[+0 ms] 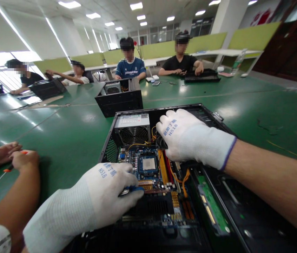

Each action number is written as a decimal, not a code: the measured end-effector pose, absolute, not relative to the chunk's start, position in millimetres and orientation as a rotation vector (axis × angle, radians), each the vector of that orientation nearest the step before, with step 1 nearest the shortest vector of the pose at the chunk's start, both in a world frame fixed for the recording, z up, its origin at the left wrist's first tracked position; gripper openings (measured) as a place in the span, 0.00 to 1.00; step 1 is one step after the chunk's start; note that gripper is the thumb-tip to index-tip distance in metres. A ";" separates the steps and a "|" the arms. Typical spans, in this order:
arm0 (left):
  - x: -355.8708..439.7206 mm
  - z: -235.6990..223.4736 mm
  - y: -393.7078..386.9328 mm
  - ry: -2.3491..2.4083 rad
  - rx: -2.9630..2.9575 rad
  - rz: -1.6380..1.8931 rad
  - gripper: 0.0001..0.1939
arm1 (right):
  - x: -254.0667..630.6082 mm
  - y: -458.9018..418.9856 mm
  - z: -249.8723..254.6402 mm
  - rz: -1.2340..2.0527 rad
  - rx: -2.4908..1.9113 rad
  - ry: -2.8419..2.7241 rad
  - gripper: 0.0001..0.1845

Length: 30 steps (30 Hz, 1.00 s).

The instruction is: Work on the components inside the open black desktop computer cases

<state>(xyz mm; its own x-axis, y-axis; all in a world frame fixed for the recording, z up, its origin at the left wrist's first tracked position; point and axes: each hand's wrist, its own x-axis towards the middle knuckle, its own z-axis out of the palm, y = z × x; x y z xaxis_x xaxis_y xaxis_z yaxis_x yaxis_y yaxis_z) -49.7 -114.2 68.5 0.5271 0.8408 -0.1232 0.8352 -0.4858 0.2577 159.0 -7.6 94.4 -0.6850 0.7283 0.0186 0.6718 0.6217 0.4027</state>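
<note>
Both gloved hands are inside the open computer case at the centre of the frame, on the green table. The left hand, at lower centre, is curled around a blue-handled tool, probably a screwdriver, its tip hidden under the fingers but aimed at the motherboard just below the bare CPU socket. The right hand, coming in from the right, lies flat with loosely bent fingers over the spot beside the power supply, covering what looks like a fan; I cannot tell whether it grips anything there or only steadies the case.

It looks like the step of working a fastener on the board. The next move would call for keeping the tool tip seated and clear of the yellow cables running alongside.

At the left edge, a co-worker's bare hands hold an orange-handled screwdriver. Across the table at upper centre stands another black case, with more people seated behind it.
</note>
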 end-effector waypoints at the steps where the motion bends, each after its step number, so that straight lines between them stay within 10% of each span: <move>1: -49.5 69.1 -114.3 1.398 2.484 0.022 0.09 | 158.8 -8.0 94.9 0.578 1.171 2.698 0.26; 11: -50.0 68.9 -113.1 1.474 2.434 -0.084 0.30 | 160.0 -9.9 103.8 0.527 1.126 2.674 0.25; 30: -44.1 66.4 -113.3 1.399 2.448 -0.002 0.10 | 165.8 -11.4 108.2 0.491 1.030 2.686 0.29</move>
<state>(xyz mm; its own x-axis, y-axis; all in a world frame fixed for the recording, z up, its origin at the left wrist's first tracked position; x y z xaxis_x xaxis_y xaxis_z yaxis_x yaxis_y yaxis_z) -44.1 -113.3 66.4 0.5202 0.8392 -0.1585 0.8396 -0.4687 0.2745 165.8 -11.4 108.2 -0.7289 0.6791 -0.0866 0.6045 0.6979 0.3841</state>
